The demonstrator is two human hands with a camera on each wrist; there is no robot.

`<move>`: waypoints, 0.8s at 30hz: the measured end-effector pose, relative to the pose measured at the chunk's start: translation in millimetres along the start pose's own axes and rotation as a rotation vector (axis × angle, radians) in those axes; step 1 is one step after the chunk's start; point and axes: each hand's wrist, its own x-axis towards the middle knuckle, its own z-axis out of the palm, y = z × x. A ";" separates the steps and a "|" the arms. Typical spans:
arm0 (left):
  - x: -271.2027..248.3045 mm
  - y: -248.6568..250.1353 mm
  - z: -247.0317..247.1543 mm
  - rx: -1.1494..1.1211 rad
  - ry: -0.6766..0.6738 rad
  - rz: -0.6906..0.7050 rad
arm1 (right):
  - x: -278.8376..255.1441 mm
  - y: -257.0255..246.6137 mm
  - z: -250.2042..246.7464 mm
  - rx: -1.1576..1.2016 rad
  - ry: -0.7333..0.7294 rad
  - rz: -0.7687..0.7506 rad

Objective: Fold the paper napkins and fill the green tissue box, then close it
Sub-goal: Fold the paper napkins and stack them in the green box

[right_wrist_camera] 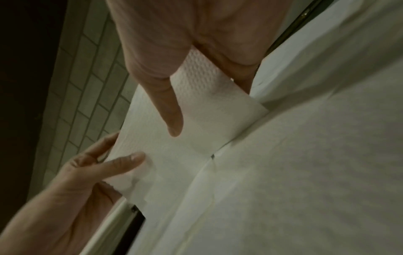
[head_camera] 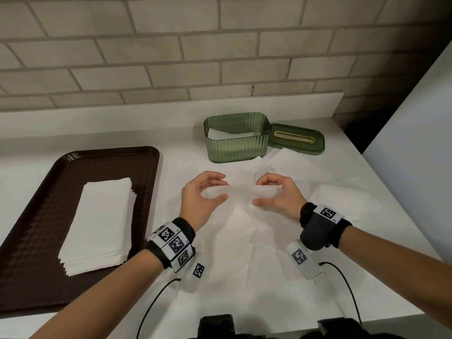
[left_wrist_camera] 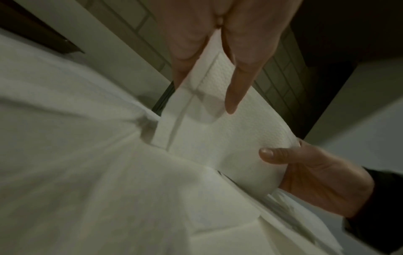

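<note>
A folded white napkin (head_camera: 241, 192) is held above the counter between both hands. My left hand (head_camera: 208, 189) pinches its left end between thumb and fingers, and my right hand (head_camera: 271, 192) pinches its right end. The left wrist view shows the napkin (left_wrist_camera: 218, 134) with my left hand's fingers (left_wrist_camera: 235, 89) on it and the right hand (left_wrist_camera: 305, 172) gripping its far end. In the right wrist view the napkin (right_wrist_camera: 196, 124) runs from my right thumb to the left hand (right_wrist_camera: 93, 165). The green tissue box (head_camera: 237, 137) stands open behind, with napkins inside. Its green lid (head_camera: 297, 139) lies beside it on the right.
A dark brown tray (head_camera: 36, 216) on the left carries a stack of folded napkins (head_camera: 100, 223). Unfolded white napkins (head_camera: 244, 253) lie spread over the counter under and around my hands. A brick wall runs behind, and the counter ends at the right edge.
</note>
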 end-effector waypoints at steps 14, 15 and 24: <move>13.7 11.5 13.1 -0.085 -0.028 -0.097 | 12.9 -10.8 -1.3 0.118 0.005 0.002; 13.1 6.7 12.0 -0.042 -0.063 -0.131 | 11.5 -6.8 -3.7 0.043 -0.031 0.024; 4.5 -10.3 -28.3 -0.015 -0.318 -0.349 | 5.8 2.6 -38.1 0.065 -0.017 0.120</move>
